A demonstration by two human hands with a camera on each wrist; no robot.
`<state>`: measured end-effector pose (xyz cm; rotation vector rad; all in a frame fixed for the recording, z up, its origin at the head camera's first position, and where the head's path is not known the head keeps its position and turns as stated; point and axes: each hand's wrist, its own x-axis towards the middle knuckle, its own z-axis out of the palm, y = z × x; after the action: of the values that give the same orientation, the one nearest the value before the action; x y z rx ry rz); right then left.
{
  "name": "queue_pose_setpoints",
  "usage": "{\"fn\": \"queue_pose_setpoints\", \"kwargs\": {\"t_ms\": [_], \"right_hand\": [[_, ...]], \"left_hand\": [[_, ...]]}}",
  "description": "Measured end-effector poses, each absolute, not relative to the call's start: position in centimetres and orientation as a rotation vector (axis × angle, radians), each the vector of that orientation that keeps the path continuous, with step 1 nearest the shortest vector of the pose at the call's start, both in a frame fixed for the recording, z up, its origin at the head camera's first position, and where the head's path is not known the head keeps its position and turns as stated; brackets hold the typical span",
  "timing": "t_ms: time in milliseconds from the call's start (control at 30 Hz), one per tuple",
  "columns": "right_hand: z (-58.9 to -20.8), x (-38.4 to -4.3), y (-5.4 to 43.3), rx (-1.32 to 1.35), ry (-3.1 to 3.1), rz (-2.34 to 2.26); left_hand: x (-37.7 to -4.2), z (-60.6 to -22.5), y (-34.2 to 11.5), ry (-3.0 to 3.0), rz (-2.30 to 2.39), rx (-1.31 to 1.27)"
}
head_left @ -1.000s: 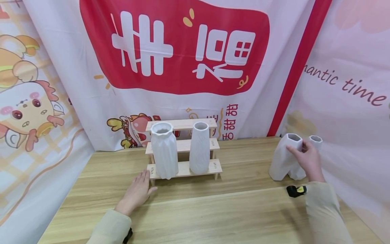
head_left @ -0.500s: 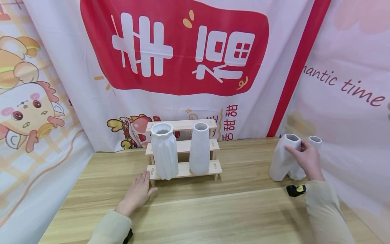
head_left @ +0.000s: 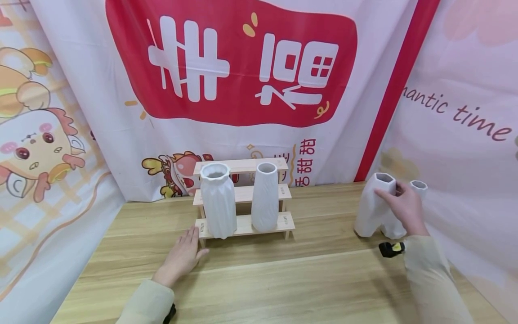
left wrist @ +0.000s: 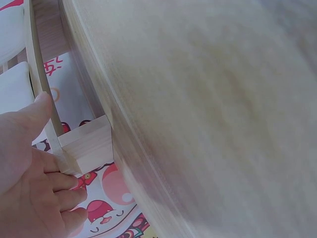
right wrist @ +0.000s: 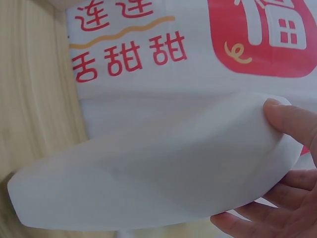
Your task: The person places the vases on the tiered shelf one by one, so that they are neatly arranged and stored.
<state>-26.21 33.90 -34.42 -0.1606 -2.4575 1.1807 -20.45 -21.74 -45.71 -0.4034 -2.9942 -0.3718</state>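
Observation:
At the right side, my right hand grips a white faceted vase with a hexagonal mouth. The thumb lies on the near side of its rim and the fingers go behind; in the right wrist view the vase leans, its base close over the wood. A second white vase stands just behind it, partly hidden. My left hand, fingers extended, rests against the left end of a three-step wooden rack. On its lowest step stand a fluted white vase and a slimmer carved white vase.
The wooden table extends in front of the rack. A printed cloth hangs close behind the rack, and another cloth borders the right side near the two vases. The rack's middle step and top step rise behind.
My right hand has raised the faceted vase slightly and moved it a little left, away from the vase behind. The left hand and the rack have stayed in place.

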Motion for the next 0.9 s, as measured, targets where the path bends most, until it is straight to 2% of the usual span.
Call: {"fn": "queue_pose_setpoints", "kwargs": {"t_ms": [900], "right_hand": [[-27.1, -27.7, 28.7, 0.031, -2.444, 1.223]], "left_hand": [[-20.3, -45.5, -21.7, -2.993, -0.365, -0.416]]}}
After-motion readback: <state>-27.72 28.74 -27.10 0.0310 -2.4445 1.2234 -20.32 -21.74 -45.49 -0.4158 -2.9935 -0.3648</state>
